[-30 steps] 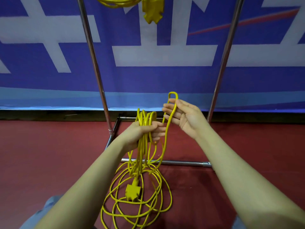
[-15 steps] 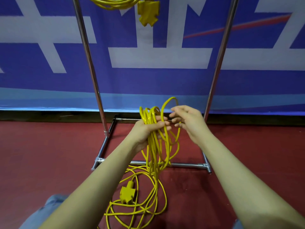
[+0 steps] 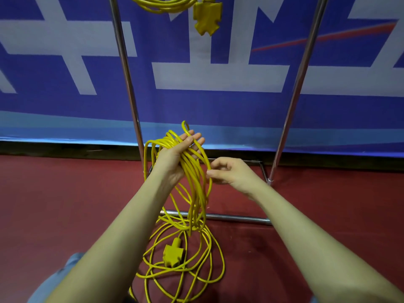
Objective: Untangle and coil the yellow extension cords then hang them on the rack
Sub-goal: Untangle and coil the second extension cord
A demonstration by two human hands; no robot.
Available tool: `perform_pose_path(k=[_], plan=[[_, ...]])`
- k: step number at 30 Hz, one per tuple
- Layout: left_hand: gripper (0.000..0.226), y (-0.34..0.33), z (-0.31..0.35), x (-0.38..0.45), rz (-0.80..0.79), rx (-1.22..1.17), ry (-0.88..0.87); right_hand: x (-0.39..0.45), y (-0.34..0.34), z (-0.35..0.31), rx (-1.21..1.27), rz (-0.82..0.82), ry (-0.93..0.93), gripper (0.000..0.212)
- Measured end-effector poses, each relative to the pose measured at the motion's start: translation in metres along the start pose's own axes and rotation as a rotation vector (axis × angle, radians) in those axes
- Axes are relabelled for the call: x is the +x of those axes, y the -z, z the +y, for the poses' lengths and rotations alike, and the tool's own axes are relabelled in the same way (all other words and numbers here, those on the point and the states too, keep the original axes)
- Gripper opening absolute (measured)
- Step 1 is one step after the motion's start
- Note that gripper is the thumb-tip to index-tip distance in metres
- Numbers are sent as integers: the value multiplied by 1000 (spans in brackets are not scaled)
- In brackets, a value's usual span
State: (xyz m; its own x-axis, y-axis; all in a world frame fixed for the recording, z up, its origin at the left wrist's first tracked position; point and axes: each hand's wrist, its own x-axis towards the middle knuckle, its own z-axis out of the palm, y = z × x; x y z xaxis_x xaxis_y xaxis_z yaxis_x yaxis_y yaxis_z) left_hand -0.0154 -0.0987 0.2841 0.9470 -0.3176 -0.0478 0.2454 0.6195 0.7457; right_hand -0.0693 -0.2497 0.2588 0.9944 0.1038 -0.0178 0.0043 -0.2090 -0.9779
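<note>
Along the left, only red floor (image 3: 65, 204) and, behind it, a blue banner (image 3: 54, 117). Next, the rack's left upright (image 3: 124, 68). High between the uprights, an already coiled cord (image 3: 161, 6) with its socket block (image 3: 207, 17) dangling below, hung up out of the way; probably one cord finished.

Lower and nearer, left grip (image 3: 175, 160) raised palm-up, fingers loosened and nearly straight, carrying the gathered loops (image 3: 194, 182) across the palm. Held high, by the look of it, so as to let the loops drop free and stay even in length.

Just right of that, right grip (image 3: 229, 171) pinching the outermost strand between thumb and forefinger, close beside the bundle. Seemingly placed there to lay the strand in with the others without a twist.

Below both, near, the uncoiled remainder (image 3: 183, 225) sprawled in overlapping rings on the floor, with a second socket block (image 3: 172, 255) in the middle, crossing the rack's near base bar (image 3: 236, 218). Judged about halfway through this cord: more loops to draw up, then hanging. Worth watching for a snag where the rings overlap around the block.

Farther right, the right upright (image 3: 299, 84), then floor and banner again.
</note>
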Motion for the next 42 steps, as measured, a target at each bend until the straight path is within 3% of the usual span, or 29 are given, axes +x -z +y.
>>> perform_pose_path(k=[4, 11, 17, 23, 28, 33, 38, 42], plan=[[19, 9, 5, 0, 9, -9, 85, -3, 2, -9, 176, 45, 6, 8], [21, 12, -7, -13, -145, 424, 286, -3, 15, -17, 438, 248, -29, 6], [23, 16, -16, -20, -231, 600, 270, -2, 27, -21, 676, 323, -5, 6], [22, 7, -30, -23, -231, 583, 281, -1, 30, -21, 722, 348, 5, 8], [18, -2, -26, -16, -191, 437, 198, -5, 36, -12, 499, 327, -55, 11], [16, -6, -18, -8, -112, 247, 93, -10, 28, -1, 127, 116, -134, 11], [16, 0, -6, -3, -51, 175, 23, -12, 7, 2, 37, -101, -110, 9], [16, 7, 3, -1, -29, 104, 25, -5, -2, -1, 89, -29, -18, 15]])
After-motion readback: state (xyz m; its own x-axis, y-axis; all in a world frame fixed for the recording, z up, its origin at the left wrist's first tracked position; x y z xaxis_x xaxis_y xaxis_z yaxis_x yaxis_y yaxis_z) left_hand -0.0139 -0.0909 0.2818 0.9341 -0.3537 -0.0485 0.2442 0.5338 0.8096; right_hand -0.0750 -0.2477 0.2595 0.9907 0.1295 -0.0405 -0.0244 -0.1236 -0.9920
